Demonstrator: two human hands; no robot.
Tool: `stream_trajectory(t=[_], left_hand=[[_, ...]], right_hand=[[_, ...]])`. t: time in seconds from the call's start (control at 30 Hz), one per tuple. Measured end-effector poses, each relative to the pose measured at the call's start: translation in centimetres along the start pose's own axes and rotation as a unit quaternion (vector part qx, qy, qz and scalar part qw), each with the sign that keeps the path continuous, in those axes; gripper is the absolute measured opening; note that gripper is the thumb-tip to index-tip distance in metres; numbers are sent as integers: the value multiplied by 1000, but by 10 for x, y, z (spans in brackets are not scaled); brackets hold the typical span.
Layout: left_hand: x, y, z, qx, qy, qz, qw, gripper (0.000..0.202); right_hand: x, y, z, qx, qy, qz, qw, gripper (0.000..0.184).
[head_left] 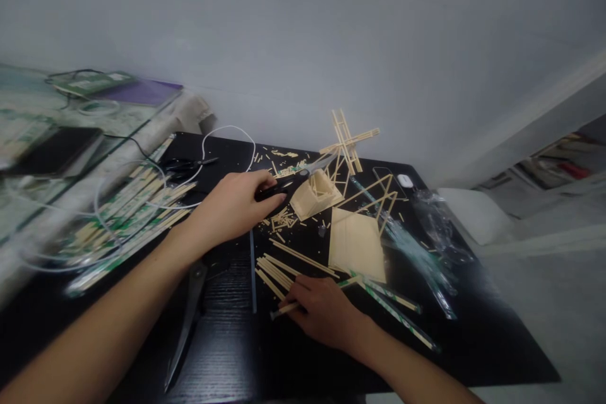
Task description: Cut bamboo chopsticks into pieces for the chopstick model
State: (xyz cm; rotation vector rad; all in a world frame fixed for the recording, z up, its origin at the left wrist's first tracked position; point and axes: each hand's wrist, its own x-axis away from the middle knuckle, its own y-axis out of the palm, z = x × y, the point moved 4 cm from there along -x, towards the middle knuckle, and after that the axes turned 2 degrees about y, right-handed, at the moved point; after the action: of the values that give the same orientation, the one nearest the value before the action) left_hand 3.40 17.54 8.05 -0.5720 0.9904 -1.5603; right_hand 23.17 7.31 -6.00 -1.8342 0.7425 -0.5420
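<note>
My left hand [243, 202] is closed round a black-handled tool [272, 190]; it looks like scissors, though the fingers cover much of it. Lower down, my right hand [326, 312] grips a thin wooden stick [288, 308] that pokes out on both sides of the fist. Loose wooden sticks [274, 271] lie just beyond that hand. Between and past the hands are a small wooden stick-built box [312, 199], a flat wooden panel [357, 243] and a windmill-like frame of sticks [348, 139]. Short cut pieces [283, 219] are scattered near my left fingertips.
Large grey-bladed shears [189, 315] lie on the black table [222, 353] below my left forearm. Packaged chopsticks [123, 214] and a white cable [230, 128] occupy the left. Clear plastic wrappers [416, 252] lie right. A wall stands behind.
</note>
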Motion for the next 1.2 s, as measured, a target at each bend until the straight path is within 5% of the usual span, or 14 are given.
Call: stream_trajectory(t=[1.2], left_hand=[[0, 0, 3, 5, 6, -2, 1000, 33]], right_hand=[[1, 1, 1, 12, -19, 43, 999, 6]])
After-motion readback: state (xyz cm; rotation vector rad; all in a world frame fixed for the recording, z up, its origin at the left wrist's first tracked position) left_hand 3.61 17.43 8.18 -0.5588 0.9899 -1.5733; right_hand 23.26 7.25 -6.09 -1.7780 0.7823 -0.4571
